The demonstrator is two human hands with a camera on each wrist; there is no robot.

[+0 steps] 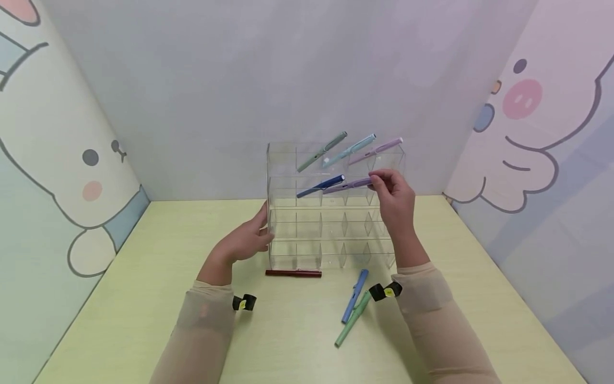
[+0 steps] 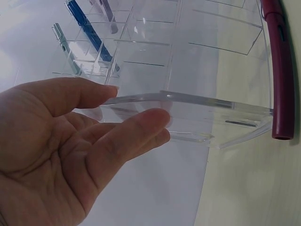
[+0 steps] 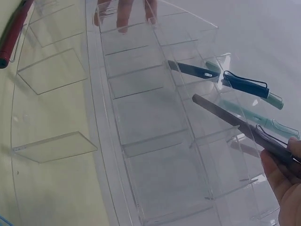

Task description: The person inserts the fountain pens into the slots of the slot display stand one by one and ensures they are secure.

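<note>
A clear acrylic rack point(image 1: 284, 230) with several compartments stands upright on the table. My left hand point(image 1: 245, 238) rests against its left side, its fingertips touching the outer panel point(image 2: 197, 100). At the upper right, my right hand point(image 1: 397, 200) pinches the end of a purple capped pen point(image 1: 352, 184). This pen slants into a second-row compartment, just right of a dark blue pen point(image 1: 318, 186). In the top row lean a grey-green pen point(image 1: 322, 151), a light blue pen point(image 1: 352, 149) and a lilac pen point(image 1: 376, 151).
A dark red pen point(image 1: 293, 273) lies along the rack's front base. A blue pen point(image 1: 355, 296) and a green pen point(image 1: 352, 320) lie on the table point(image 1: 288, 341) near my right forearm. Behind the rack rises a pale wall point(image 1: 216, 106), with printed panels on both sides.
</note>
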